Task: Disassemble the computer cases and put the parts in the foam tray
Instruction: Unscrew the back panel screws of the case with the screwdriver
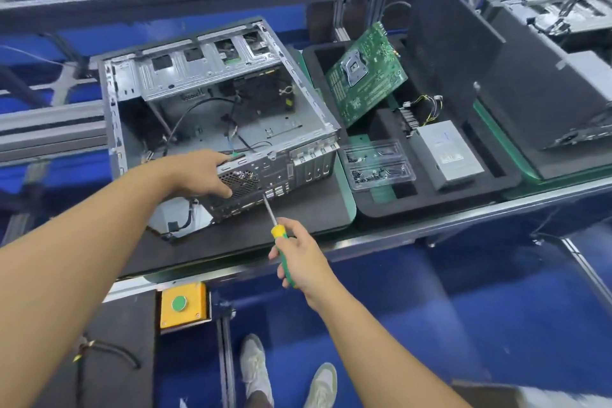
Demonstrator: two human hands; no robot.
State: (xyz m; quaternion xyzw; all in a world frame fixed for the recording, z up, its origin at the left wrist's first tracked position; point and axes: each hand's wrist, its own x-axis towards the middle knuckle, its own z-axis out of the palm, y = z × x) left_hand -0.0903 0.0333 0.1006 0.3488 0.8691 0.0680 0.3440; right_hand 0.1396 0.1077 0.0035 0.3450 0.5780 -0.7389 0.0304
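At centre left, open computer case [212, 103] lying on its side on a black mat [281, 232], rear panel turned toward the person, loose black cables trailing across its bare metal floor. Below the case's near left corner, under the bench edge, a yellow button box [195, 311] with a round green button. On the case's rear panel, left hand [202, 172] gripping: fingers curled over the top edge, thumb pressed against the fan grille [241, 179]. Just in front of the case's rear ports, screwdriver [276, 232] with a yellow-and-green handle, shaft angled up toward them, tip touching or almost touching the panel; cannot tell which. Right hand [299, 258] wrapped round that handle, fingers closed on it, in front of the case and past the mat's near edge. Below the case, on the blue floor, two pale shoes [255, 364]. Directly right of the case, black foam tray [430, 205], just beside the mat. In the tray pocket nearest the case, a clear plastic screw box [377, 164] with small dark screws in two rows. Behind that, level with the case's far right corner, green motherboard [364, 76] tilted up on edge, CPU socket showing. Farther right of the case, silver power supply [447, 152] seated in a tray pocket, wire bundle [427, 106] at its far end. Beyond the tray, well right of the case, dark side panel [463, 60] standing tilted, and a second chassis [563, 10], blurred, at the far right.
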